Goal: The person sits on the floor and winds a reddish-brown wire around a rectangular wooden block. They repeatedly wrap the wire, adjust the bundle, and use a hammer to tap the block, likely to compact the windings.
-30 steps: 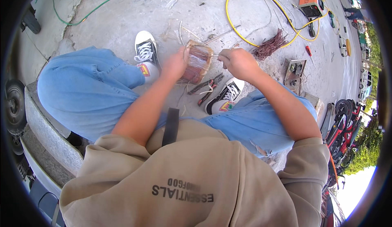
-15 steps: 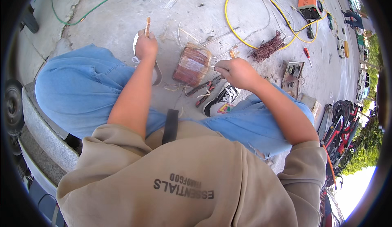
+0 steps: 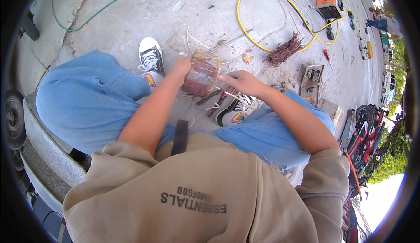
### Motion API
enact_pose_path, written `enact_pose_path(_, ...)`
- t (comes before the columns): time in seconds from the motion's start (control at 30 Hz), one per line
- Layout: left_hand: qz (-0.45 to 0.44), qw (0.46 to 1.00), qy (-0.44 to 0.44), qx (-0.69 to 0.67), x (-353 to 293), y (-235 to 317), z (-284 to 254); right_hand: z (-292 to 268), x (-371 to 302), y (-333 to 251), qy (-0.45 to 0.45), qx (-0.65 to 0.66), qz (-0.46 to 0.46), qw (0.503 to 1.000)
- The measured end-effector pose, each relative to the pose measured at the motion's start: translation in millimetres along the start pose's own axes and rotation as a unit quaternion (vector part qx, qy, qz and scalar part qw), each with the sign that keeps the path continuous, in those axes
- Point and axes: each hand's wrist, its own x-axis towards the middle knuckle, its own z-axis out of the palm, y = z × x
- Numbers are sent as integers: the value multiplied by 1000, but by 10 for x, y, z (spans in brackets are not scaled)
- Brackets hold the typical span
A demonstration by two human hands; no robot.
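A block-shaped coil (image 3: 201, 78) of reddish-brown wire, wrapped in clear film with tan edging, sits on the concrete between my feet. My left hand (image 3: 180, 69) is blurred against its left side, fingers closed at its upper corner and partly hidden. At the right edge, my right hand (image 3: 243, 83) has its fingers stretched out with the tips touching or very near the coil. A white lead (image 3: 235, 96) lies below that hand, over red-handled pliers (image 3: 214, 107) partly covered by the coil and my shoe. Pale strips (image 3: 197, 42) stick out beyond the coil's far side.
A dark red wire bundle (image 3: 282, 54) lies to the right beside a looped yellow hose (image 3: 239, 18). Beyond are a screwdriver (image 3: 327, 55), a metal box (image 3: 311, 79) and an orange machine (image 3: 328, 3). A green hose (image 3: 105, 8) crosses the far left; a scrap (image 3: 246, 58) lies near the coil.
My left hand has moved right, from holding a copper-coloured strip to the coil's side. My right hand has let go of the white lead. The coil has turned slightly.
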Motion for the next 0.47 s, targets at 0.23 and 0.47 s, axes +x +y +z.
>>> enact_pose_path(0.23, -43, 989, -58, 128, -422, 312, 109, 215, 633, 192, 32, 267, 88, 959)
enact_pose_path(0.47, 46, 982, 1, 185, -184, 108, 135, 482, 643, 194, 89, 415, 18, 906)
